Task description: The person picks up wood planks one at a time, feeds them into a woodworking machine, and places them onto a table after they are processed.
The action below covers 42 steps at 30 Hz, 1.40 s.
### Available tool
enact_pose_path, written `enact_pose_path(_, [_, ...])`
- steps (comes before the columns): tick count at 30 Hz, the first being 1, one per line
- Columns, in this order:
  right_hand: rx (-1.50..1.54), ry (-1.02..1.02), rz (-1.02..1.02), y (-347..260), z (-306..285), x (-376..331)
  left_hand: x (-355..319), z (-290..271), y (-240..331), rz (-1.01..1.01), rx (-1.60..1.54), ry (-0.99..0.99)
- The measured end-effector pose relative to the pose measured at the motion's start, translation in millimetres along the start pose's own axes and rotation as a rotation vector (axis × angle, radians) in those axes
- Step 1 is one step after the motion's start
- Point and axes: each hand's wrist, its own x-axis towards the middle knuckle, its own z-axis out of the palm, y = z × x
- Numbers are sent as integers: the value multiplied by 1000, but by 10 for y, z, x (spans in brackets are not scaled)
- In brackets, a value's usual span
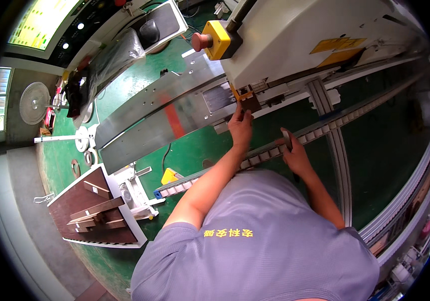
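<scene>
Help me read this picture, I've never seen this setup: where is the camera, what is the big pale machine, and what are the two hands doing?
The single view comes from a fisheye camera on the person's head, looking down, so straight edges bend near the rim. The grey shirt at the bottom is the person's own.

The big pale machine housing carries a yellow box with a red push button. A toothed conveyor track runs past it.

The left hand touches a small brown block at the machine's edge. The right hand rests on the track, seemingly around a small grey piece; I cannot tell what.

At left, a dark brown panel carries wooden strips.
</scene>
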Motion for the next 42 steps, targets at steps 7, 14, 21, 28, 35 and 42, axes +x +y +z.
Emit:
enact_pose_path(7, [-11,123,34,70,-332,-229,136,819,-342,-24,70,-21])
enact_pose_path(14, [-133,200,-2,281,-246,-393,324,1551,-789,281,430,-72])
enact_pose_path(21, [17,70,20,50,293,-499,98,533,501,111,718,-1142])
enact_pose_path(28, [-15,-109,25,-548,1152,-409,-674,-3667,1988,536,-39,36])
enact_pose_path(35, [-119,-223,-8,-962,2411,-398,-668,-7135,1579,-471,948,1432])
enact_pose_path(42, [-238,-355,-12,-1438,3462,-688,-543,-7822,1323,-545,1074,1487])
